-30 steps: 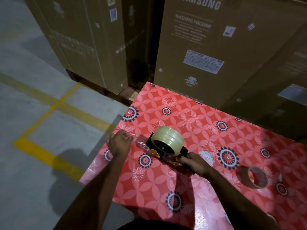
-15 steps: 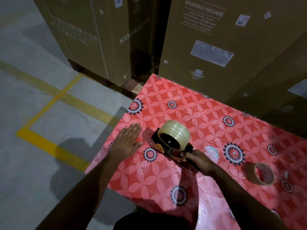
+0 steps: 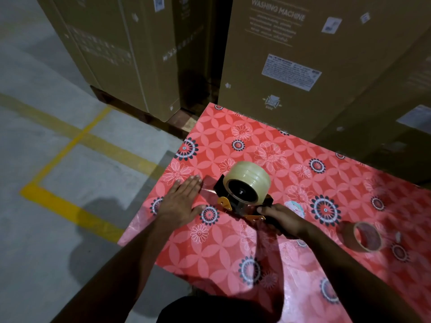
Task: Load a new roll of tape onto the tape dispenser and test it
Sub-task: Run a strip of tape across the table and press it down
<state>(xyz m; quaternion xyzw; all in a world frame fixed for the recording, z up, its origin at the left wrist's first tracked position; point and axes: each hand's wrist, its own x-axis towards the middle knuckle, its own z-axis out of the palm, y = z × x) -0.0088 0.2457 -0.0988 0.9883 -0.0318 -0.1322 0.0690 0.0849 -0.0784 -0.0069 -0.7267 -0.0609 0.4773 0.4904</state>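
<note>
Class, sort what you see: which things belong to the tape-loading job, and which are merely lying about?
In the job: tape dispenser, new tape roll, left hand, right hand.
Lying about: used-up tape core, washing machine boxes.

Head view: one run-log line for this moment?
phase: tape test | left hand: flat on red floral tablecloth, pressing tape | right hand: grips black-and-orange tape dispenser | clear tape roll: mounted

Showing glossy clear tape roll (image 3: 247, 177), black plastic dispenser (image 3: 242, 201) with orange metal plates, shiny patterned table cover (image 3: 291, 264), matt cardboard boxes (image 3: 303, 66), rough concrete floor (image 3: 58, 229).
</note>
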